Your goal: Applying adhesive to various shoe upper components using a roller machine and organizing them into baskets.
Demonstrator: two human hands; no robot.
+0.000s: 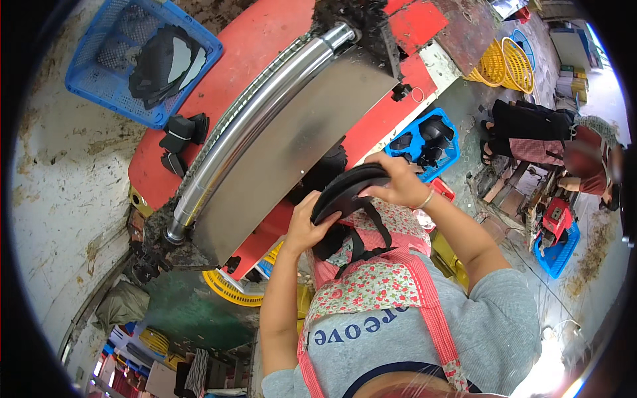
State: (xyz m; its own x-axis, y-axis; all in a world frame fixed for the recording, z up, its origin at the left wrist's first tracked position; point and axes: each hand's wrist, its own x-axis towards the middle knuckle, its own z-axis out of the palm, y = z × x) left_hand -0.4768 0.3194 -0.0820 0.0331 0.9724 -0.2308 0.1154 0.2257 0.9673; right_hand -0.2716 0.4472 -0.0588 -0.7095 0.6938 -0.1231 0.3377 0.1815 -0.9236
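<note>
Bare hands (307, 224): two
Black curved piece (340, 196) between them: layers too overlapped to count
Steel roller (259, 123): one
Blue rectangular baskets (109, 99): at least three
Yellow round baskets (517, 65), upper right: two
Bracelet (426, 199): one

Across the chest of the person's grey shirt (494, 318) runs a curved line of large, dark blue letters (361, 330), just beside the edge of the flowered apron (361, 288). The red box (557, 217) at the right bears small pale markings, too tiny to make out
</note>
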